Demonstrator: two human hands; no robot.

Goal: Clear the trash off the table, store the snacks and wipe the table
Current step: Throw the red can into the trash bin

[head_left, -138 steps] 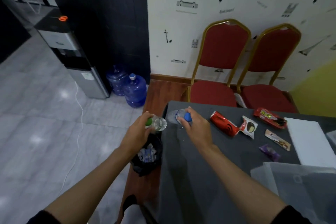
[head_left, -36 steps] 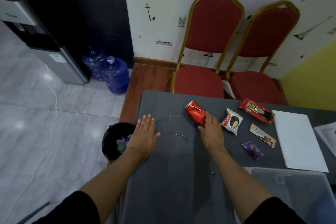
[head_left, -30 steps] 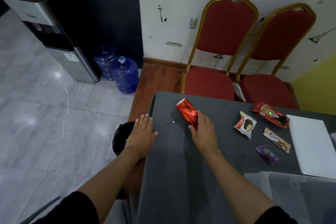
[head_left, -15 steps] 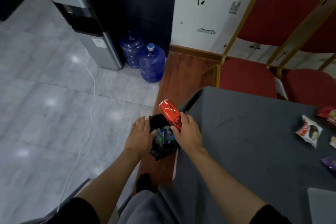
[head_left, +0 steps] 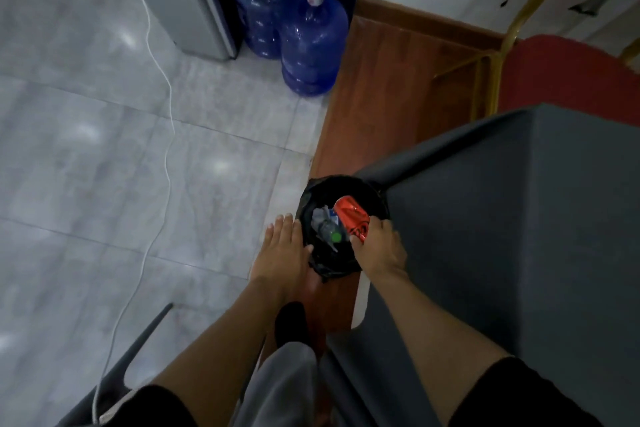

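A crushed red can (head_left: pixel 351 219) hangs over the mouth of the black-lined trash bin (head_left: pixel 313 194), gripped at its near end by my right hand (head_left: pixel 379 246). Inside the bin lie crumpled plastic bottles, one with a green cap (head_left: pixel 335 236). My left hand (head_left: pixel 282 251) is flat and spread against the bin's left rim, holding nothing. The bin stands on the floor at the left corner of the grey-clothed table (head_left: pixel 519 218). The snacks on the table are out of view.
Two blue water jugs (head_left: pixel 311 42) stand by a grey dispenser (head_left: pixel 187 0) at the back. A white cable (head_left: pixel 162 135) runs across the tiled floor. A red chair with a gold frame (head_left: pixel 568 73) sits behind the table. My foot (head_left: pixel 291 322) is below the bin.
My right hand has carried the red can from the table edge down over the bin's mouth. My left hand stays at the bin's rim. The view has tilted down toward the floor.
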